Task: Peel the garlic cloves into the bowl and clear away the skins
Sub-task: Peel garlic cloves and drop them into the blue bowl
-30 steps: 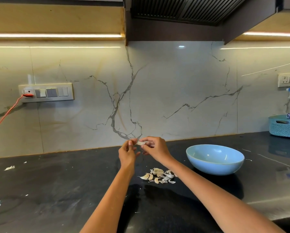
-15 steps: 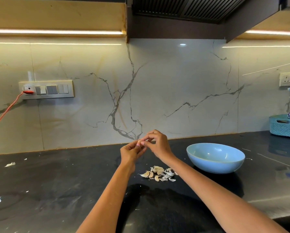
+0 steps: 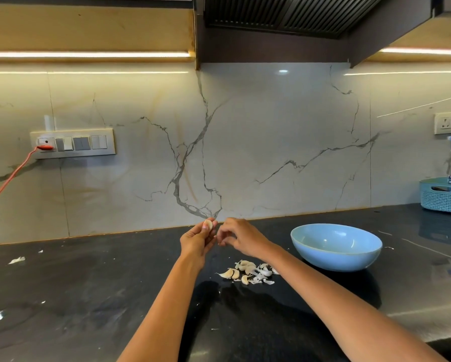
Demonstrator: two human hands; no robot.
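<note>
**Garlic clove held up at the left fingertips, above the counter**

A single pale garlic clove (image 3: 208, 224) is pinched between the thumb and fingertips of the left hand (image 3: 197, 240), raised above the dark counter (image 3: 88, 296) in front of the marble wall (image 3: 258, 152). The right hand (image 3: 241, 237) is held just beside the left, its fingers curled inward toward the clove; whether anything is gripped in it, or whether it touches the clove, cannot be told from this view.

A small heap of garlic cloves and skins (image 3: 247, 271) is seen on the counter below and slightly right of the hands, partly covered by the right forearm. Peeled and unpeeled pieces in the heap cannot be separated at this size.

A blue bowl (image 3: 336, 246) is set on the counter to the right of the heap, well apart from the hands. Its visible inside appears bare, though the near part of the floor is hidden by the rim.

Scattered white scraps (image 3: 16, 260) are noted on the left part of the counter. A switch panel (image 3: 73, 143) with a red cable (image 3: 10, 178) plugged in is mounted on the wall at left. A teal basket (image 3: 442, 195) is placed at the far right edge of the counter, below a wall socket (image 3: 446, 123).
</note>
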